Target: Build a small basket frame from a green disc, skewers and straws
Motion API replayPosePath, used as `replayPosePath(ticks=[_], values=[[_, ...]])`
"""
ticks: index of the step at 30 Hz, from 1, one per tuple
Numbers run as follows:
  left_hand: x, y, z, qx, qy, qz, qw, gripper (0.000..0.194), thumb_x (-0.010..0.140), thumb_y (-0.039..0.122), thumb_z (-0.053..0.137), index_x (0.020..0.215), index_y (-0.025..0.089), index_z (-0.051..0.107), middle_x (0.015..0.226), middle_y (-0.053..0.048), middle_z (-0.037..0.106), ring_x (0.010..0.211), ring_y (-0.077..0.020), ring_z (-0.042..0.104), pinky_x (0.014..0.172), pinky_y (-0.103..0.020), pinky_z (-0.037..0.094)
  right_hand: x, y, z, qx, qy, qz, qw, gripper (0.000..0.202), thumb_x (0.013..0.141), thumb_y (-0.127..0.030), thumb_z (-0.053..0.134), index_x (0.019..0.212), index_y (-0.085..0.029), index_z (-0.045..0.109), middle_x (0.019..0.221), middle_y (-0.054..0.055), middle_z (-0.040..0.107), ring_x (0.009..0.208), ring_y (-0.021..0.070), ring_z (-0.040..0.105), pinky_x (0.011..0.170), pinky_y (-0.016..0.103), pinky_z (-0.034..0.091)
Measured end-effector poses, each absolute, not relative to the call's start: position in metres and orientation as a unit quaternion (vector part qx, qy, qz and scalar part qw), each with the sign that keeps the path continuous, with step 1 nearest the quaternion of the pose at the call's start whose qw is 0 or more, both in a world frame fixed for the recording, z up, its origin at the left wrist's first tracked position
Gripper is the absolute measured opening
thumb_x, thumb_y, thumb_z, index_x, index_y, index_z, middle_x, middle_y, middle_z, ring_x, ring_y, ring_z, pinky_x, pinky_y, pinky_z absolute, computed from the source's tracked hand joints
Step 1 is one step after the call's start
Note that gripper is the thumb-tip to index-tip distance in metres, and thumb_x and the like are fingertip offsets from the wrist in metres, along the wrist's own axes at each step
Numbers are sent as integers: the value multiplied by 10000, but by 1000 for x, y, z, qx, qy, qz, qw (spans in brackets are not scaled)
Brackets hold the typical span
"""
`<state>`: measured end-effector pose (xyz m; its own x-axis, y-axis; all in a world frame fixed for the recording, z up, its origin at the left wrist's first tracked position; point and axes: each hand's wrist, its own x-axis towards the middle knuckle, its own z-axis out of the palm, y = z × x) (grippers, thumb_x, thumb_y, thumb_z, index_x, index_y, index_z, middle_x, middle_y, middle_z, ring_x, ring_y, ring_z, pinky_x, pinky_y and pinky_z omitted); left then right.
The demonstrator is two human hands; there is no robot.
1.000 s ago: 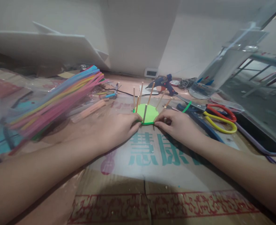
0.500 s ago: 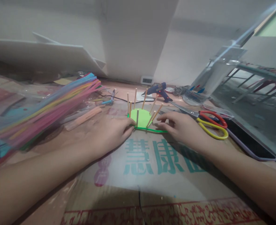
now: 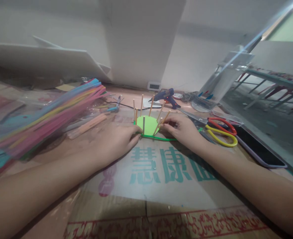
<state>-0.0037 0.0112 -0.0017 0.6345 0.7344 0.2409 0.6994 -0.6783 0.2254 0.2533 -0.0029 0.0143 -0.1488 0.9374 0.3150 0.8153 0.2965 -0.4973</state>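
Observation:
A bright green disc [image 3: 149, 124] lies on the work surface with several thin wooden sticks [image 3: 151, 105] standing around its rim, some leaning outward. One stick at the front looks darker. A green pipe cleaner [image 3: 158, 138] runs along the disc's front edge, and its loose part passes under my right hand. My left hand [image 3: 126, 136] is closed at the disc's left front, its fingertips pinching the pipe cleaner beside the dark stick. At the right edge, my right hand [image 3: 178, 127] has thumb and forefinger closed at a leaning stick; the exact contact is partly hidden.
Colourful pipe cleaners [image 3: 61, 116] in plastic lie to the left. A blue glue gun [image 3: 167, 97] stands behind the disc. Scissors [image 3: 222, 132] with red and yellow handles and a phone [image 3: 258, 147] lie to the right, near a clear plastic container [image 3: 206, 103].
My right hand has moved left, from the pipe cleaner's loose part to the sticks at the disc's right edge. My left hand stays in place. The view has shifted slightly.

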Motion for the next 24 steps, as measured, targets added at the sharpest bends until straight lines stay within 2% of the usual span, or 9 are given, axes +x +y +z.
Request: replayPosePath(ticks=[5, 9, 12, 14, 17, 19, 24], values=[[-4, 11, 0, 904, 391, 164, 56, 300, 980, 346, 473, 1129, 248, 715, 1002, -57, 771, 908, -229, 711, 814, -324, 511, 262, -12, 30, -571, -784, 144, 195, 161, 864, -364, 678, 858, -203, 683, 856, 29, 709, 779, 187, 627, 710, 315, 460], [-5, 12, 0, 904, 386, 168, 70, 296, 978, 342, 477, 1120, 250, 720, 981, -57, 772, 892, -222, 714, 810, -316, 519, 262, -21, 37, -492, -850, 153, 114, 128, 873, -336, 697, 862, -209, 700, 911, 39, 687, 878, 196, 623, 783, 327, 475], [-6, 14, -2, 902, 388, 177, 72, 290, 971, 332, 485, 1116, 248, 721, 977, -58, 773, 907, -223, 713, 822, -317, 525, 264, -23, 44, -495, -851, 151, 89, 150, 900, -346, 663, 849, -216, 718, 879, 38, 704, 853, 196, 636, 760, 324, 481], [-7, 15, -3, 901, 387, 181, 72, 285, 968, 323, 488, 1115, 248, 721, 981, -57, 774, 913, -223, 714, 822, -317, 526, 272, -20, 53, -527, -834, 139, 88, 182, 900, -383, 645, 842, -232, 728, 858, 31, 729, 801, 197, 656, 720, 323, 487], [-6, 15, -3, 905, 383, 173, 73, 285, 976, 317, 476, 1113, 253, 718, 1014, -54, 774, 923, -226, 720, 815, -322, 524, 293, -5, 68, -610, -776, 83, 139, 213, 905, -396, 591, 881, -231, 724, 884, 39, 759, 794, 222, 692, 706, 338, 508], [-5, 15, -2, 906, 382, 165, 78, 290, 985, 317, 460, 1120, 259, 710, 1043, -47, 771, 937, -232, 723, 812, -335, 523, 308, 10, 73, -653, -738, 51, 164, 250, 885, -409, 601, 986, -215, 721, 951, 62, 768, 839, 249, 709, 727, 356, 528], [-4, 15, -1, 904, 388, 163, 75, 289, 988, 322, 451, 1108, 257, 706, 1054, -37, 770, 929, -232, 725, 791, -340, 516, 321, 56, 64, -664, -726, 35, 175, 517, 833, -397, 662, 1301, -179, 637, 1247, 135, 709, 1046, 313, 690, 889, 424, 527]])
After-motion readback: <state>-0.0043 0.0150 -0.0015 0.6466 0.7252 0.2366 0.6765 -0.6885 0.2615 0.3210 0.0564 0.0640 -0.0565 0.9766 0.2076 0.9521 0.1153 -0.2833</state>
